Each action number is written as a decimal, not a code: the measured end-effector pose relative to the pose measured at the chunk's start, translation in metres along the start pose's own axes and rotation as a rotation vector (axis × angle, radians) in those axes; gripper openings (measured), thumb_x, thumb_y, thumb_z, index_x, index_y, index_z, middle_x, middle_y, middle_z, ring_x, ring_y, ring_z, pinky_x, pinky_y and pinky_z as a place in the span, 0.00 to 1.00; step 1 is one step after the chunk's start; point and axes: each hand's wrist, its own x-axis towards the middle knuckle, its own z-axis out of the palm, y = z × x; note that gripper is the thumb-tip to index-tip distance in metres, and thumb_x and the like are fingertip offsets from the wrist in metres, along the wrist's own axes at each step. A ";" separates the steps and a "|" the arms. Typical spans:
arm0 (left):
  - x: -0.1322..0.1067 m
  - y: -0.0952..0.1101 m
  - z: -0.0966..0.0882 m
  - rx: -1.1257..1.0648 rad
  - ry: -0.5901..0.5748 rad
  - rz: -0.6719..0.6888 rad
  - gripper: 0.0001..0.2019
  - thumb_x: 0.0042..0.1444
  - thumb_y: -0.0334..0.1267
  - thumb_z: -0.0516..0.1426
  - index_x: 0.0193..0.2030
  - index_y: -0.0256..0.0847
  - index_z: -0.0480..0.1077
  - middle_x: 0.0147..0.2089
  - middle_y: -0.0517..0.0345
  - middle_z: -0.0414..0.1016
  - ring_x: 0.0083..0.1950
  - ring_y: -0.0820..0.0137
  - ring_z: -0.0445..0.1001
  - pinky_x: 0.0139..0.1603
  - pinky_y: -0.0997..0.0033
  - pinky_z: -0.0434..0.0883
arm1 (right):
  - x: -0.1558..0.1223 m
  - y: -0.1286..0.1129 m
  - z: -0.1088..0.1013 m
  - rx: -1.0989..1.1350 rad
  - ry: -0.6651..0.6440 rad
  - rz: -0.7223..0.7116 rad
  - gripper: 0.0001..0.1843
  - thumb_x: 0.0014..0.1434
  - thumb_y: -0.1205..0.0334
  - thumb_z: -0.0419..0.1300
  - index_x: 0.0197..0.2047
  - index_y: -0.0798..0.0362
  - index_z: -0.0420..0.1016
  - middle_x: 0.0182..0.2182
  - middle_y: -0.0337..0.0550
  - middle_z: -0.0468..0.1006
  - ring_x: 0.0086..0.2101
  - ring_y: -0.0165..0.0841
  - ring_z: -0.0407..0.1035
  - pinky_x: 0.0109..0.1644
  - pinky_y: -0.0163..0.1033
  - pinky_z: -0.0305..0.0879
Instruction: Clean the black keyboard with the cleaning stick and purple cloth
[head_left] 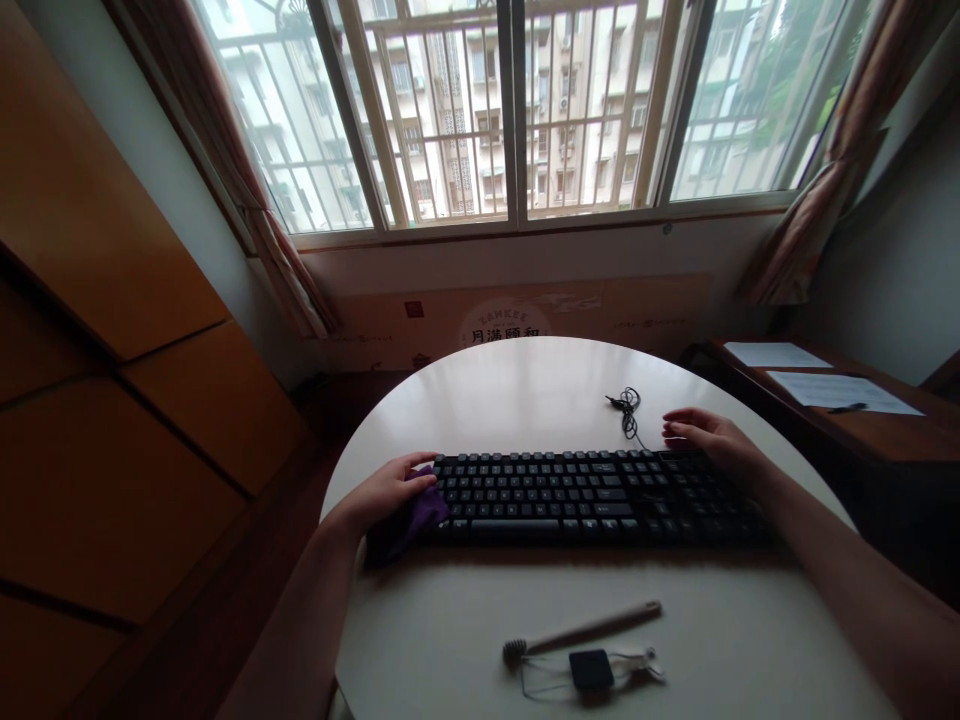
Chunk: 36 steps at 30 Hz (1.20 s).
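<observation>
A black keyboard [592, 495] lies across the round white table [525, 400]. My left hand [390, 490] is closed on a purple cloth [420, 515] pressed against the keyboard's left end. My right hand [709, 440] rests on the keyboard's far right corner, fingers bent over its back edge. The keyboard's black cable [626, 408] lies coiled just behind it, left of my right hand.
Near the table's front edge lie a small brush with a wooden handle [581, 632] and a black square tool with a wire loop [592, 668]. A dark desk with papers [817, 385] stands at the right. Wooden cabinets [112, 400] fill the left; a barred window is ahead.
</observation>
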 end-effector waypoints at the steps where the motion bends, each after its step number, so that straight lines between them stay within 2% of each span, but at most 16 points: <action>1: 0.000 0.001 0.000 0.002 0.004 -0.006 0.29 0.48 0.51 0.61 0.56 0.40 0.70 0.55 0.50 0.76 0.56 0.55 0.73 0.55 0.61 0.70 | 0.001 0.001 0.000 0.009 -0.007 -0.006 0.16 0.51 0.54 0.68 0.42 0.52 0.77 0.36 0.49 0.82 0.35 0.42 0.79 0.36 0.44 0.78; 4: 0.001 0.005 0.000 0.034 0.021 -0.029 0.30 0.46 0.51 0.63 0.55 0.39 0.71 0.56 0.48 0.75 0.56 0.55 0.73 0.56 0.62 0.70 | 0.002 0.004 0.001 0.024 -0.001 0.005 0.16 0.50 0.54 0.69 0.41 0.52 0.78 0.34 0.47 0.82 0.34 0.40 0.78 0.39 0.43 0.78; 12: 0.006 0.011 0.003 0.085 0.012 -0.066 0.33 0.43 0.54 0.64 0.54 0.37 0.72 0.49 0.47 0.79 0.49 0.53 0.76 0.51 0.61 0.71 | 0.005 0.008 -0.001 -0.022 -0.014 0.058 0.15 0.52 0.55 0.67 0.42 0.51 0.78 0.31 0.43 0.81 0.32 0.36 0.77 0.36 0.38 0.75; 18: -0.001 0.005 0.005 -0.073 0.015 -0.054 0.35 0.47 0.55 0.63 0.59 0.38 0.65 0.48 0.47 0.78 0.49 0.55 0.76 0.49 0.61 0.72 | 0.007 0.009 -0.001 -0.056 -0.027 0.074 0.15 0.52 0.54 0.66 0.42 0.52 0.77 0.30 0.43 0.80 0.32 0.36 0.76 0.34 0.38 0.73; 21: -0.005 0.003 0.004 -0.094 0.053 -0.060 0.30 0.50 0.56 0.60 0.55 0.39 0.65 0.43 0.50 0.79 0.46 0.55 0.77 0.45 0.61 0.72 | 0.006 0.007 0.000 -0.059 -0.022 0.104 0.15 0.51 0.55 0.66 0.42 0.52 0.77 0.30 0.43 0.80 0.32 0.35 0.75 0.35 0.36 0.73; 24: -0.007 0.001 0.003 -0.120 0.090 -0.079 0.25 0.51 0.51 0.59 0.52 0.39 0.64 0.39 0.53 0.77 0.41 0.58 0.77 0.40 0.63 0.72 | 0.005 0.005 0.001 -0.055 -0.029 0.129 0.15 0.51 0.56 0.66 0.42 0.50 0.77 0.31 0.43 0.80 0.33 0.35 0.75 0.36 0.35 0.72; 26: -0.008 0.000 0.002 -0.156 0.069 -0.092 0.25 0.49 0.46 0.61 0.52 0.39 0.62 0.39 0.55 0.76 0.38 0.60 0.77 0.37 0.65 0.71 | 0.004 0.003 0.002 -0.056 -0.038 0.139 0.14 0.51 0.56 0.66 0.42 0.50 0.77 0.31 0.43 0.80 0.34 0.35 0.75 0.37 0.35 0.71; 29: -0.010 0.000 -0.002 -0.274 -0.017 -0.067 0.26 0.47 0.40 0.64 0.52 0.40 0.62 0.42 0.54 0.75 0.40 0.61 0.76 0.38 0.67 0.71 | 0.002 0.000 0.003 -0.061 -0.045 0.149 0.14 0.51 0.55 0.65 0.41 0.50 0.77 0.32 0.43 0.80 0.35 0.35 0.74 0.38 0.36 0.71; 31: -0.014 -0.002 -0.006 -0.384 -0.075 -0.013 0.25 0.47 0.41 0.65 0.51 0.41 0.62 0.42 0.54 0.74 0.39 0.64 0.75 0.38 0.68 0.71 | 0.001 -0.003 0.003 -0.076 -0.048 0.151 0.14 0.51 0.55 0.65 0.42 0.50 0.77 0.32 0.43 0.80 0.36 0.35 0.74 0.38 0.35 0.71; 33: -0.020 -0.004 -0.010 -0.448 -0.114 0.055 0.25 0.45 0.42 0.67 0.48 0.41 0.64 0.37 0.58 0.73 0.34 0.68 0.73 0.33 0.72 0.69 | 0.000 -0.005 0.003 -0.104 -0.053 0.150 0.15 0.51 0.55 0.65 0.42 0.50 0.77 0.32 0.43 0.80 0.35 0.35 0.74 0.37 0.35 0.70; 36: -0.028 -0.008 -0.015 -0.435 -0.140 0.118 0.23 0.38 0.44 0.69 0.39 0.39 0.68 0.30 0.61 0.69 0.28 0.74 0.68 0.26 0.77 0.63 | -0.001 -0.007 0.003 -0.138 -0.055 0.145 0.16 0.51 0.54 0.65 0.42 0.50 0.77 0.32 0.43 0.79 0.35 0.35 0.74 0.37 0.35 0.70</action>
